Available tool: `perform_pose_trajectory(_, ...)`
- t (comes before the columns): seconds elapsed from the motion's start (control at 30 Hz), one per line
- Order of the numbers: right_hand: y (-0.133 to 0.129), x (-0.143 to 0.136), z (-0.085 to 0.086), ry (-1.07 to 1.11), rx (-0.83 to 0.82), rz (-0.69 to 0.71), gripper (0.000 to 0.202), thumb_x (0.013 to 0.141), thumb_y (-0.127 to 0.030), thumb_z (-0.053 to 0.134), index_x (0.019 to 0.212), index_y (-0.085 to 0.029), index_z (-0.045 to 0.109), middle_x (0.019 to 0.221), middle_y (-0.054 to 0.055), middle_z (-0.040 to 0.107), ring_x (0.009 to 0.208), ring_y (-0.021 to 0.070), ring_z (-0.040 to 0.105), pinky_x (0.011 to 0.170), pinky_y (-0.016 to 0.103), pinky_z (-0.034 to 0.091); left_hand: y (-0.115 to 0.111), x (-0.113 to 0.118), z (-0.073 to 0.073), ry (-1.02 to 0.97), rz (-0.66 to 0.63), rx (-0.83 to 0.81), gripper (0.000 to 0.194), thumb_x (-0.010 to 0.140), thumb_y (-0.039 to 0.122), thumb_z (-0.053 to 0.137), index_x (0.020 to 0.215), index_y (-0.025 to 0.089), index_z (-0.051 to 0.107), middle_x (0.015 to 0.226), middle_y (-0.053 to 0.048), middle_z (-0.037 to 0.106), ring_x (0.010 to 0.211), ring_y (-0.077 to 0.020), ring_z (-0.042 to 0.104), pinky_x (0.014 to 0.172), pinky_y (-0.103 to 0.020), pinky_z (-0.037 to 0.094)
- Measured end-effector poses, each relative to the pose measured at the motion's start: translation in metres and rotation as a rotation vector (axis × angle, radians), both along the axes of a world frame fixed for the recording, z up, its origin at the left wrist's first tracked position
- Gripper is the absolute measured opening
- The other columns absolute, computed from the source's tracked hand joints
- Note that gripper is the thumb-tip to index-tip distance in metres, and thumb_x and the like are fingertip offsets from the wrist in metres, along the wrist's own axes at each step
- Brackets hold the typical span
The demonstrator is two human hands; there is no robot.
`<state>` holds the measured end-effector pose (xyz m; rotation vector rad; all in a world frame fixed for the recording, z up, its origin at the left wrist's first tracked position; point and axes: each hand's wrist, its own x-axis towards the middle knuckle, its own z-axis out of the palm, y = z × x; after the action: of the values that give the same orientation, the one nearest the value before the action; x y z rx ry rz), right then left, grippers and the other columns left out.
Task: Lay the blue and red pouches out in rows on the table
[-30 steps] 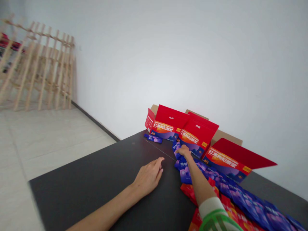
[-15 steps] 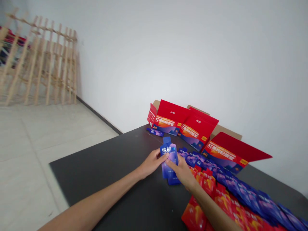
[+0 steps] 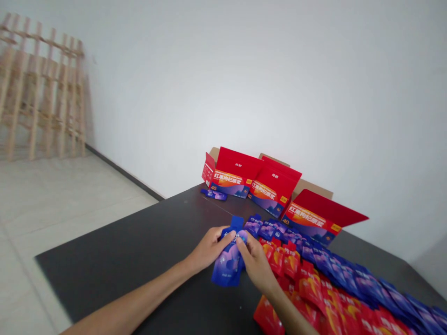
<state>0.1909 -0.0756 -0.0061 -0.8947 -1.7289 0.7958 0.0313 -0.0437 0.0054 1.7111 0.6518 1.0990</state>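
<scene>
Both hands meet over the near middle of the dark surface (image 3: 139, 251), pinching one blue pouch (image 3: 228, 260) between them. The left hand (image 3: 208, 249) grips the pouch's upper left edge with thumb and fingers closed on it; the right hand (image 3: 254, 260) closes on its upper right side, fingertips near the spout end. The pouch hangs tilted, its lower end just above or brushing the surface (the view is too blurred to say which).

Just right of the hands lie a row of red pouches (image 3: 307, 284) and, beyond it, a row of blue pouches (image 3: 335, 270), overlapping like shingles and running off toward the right edge. At the far edge, against the white wall (image 3: 279, 93), three open red boxes (image 3: 272, 190) stand with lids raised, and a single small blue pouch (image 3: 213, 194) lies flat in front of the leftmost box. A wooden slatted frame (image 3: 42, 97) leans on the wall, far left.

The risks, as I judge them: the grip sits only on the pouch's top, so the slick film could slip out if either hand loosens. The right forearm (image 3: 289, 311) also lies directly over the red row, and a sideways drag could push those pouches out of line or nudge them into the blue row.
</scene>
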Motion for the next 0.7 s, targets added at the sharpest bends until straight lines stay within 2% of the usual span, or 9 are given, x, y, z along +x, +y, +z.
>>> perform_pose_trajectory(0.13, -0.0024, -0.0011, 0.0038, 0.027, 0.036, 0.003, 0.025, 0.097, -0.042, 0.047, 0.095, -0.017, 0.051, 0.088, 0.001, 0.05, 0.082, 0.0155, 0.049, 0.076, 0.022, 0.043, -0.0041, 0.0009, 0.0021, 0.062, -0.034, 0.037, 0.039, 0.089, 0.043, 0.044, 0.099, 0.014, 0.067, 0.088, -0.003, 0.069, 0.081, -0.0164, 0.06, 0.074, -0.022, 0.046)
perform_pose_trajectory(0.27, -0.0013, -0.0002, 0.0029, 0.011, 0.041, -0.03, 0.032, 0.099, -0.044, 0.043, 0.084, -0.015, 0.05, 0.083, 0.001, 0.049, 0.08, 0.0155, 0.048, 0.075, 0.022, 0.041, -0.0076, 0.0025, 0.0026, 0.093, -0.063, 0.072, 0.039, 0.09, 0.043, 0.041, 0.101, 0.015, 0.066, 0.092, -0.003, 0.069, 0.086, -0.0168, 0.06, 0.079, -0.023, 0.046)
perform_pose_trajectory(0.4, -0.0002, 0.0002, -0.002, 0.028, 0.004, -0.115, 0.039, 0.098, -0.047, 0.041, 0.076, -0.015, 0.046, 0.075, 0.0, 0.044, 0.07, 0.0137, 0.043, 0.062, 0.02, 0.038, -0.0082, 0.0028, 0.0006, 0.146, -0.061, 0.106, 0.039, 0.089, 0.044, 0.042, 0.09, 0.013, 0.066, 0.083, -0.002, 0.067, 0.077, -0.0142, 0.057, 0.073, -0.021, 0.045)
perform_pose_trajectory(0.57, 0.0003, 0.0025, 0.0027, 0.027, 0.048, -0.076, 0.035, 0.096, -0.043, 0.048, 0.076, -0.015, 0.043, 0.073, -0.001, 0.04, 0.067, 0.0115, 0.039, 0.061, 0.019, 0.034, -0.0083, 0.0031, -0.0026, 0.179, -0.061, 0.121, 0.041, 0.085, 0.048, 0.048, 0.08, 0.011, 0.066, 0.072, 0.0, 0.063, 0.067, -0.0111, 0.052, 0.064, -0.018, 0.043)
perform_pose_trajectory(0.7, 0.0031, 0.005, 0.0044, 0.06, -0.018, -0.091, 0.04, 0.096, -0.046, 0.048, 0.072, -0.015, 0.041, 0.069, -0.001, 0.038, 0.063, 0.0111, 0.036, 0.056, 0.019, 0.032, -0.0105, 0.0056, -0.0028, 0.155, -0.067, 0.126, 0.04, 0.08, 0.05, 0.055, 0.075, 0.011, 0.065, 0.067, 0.001, 0.059, 0.064, -0.01, 0.049, 0.061, -0.017, 0.042)
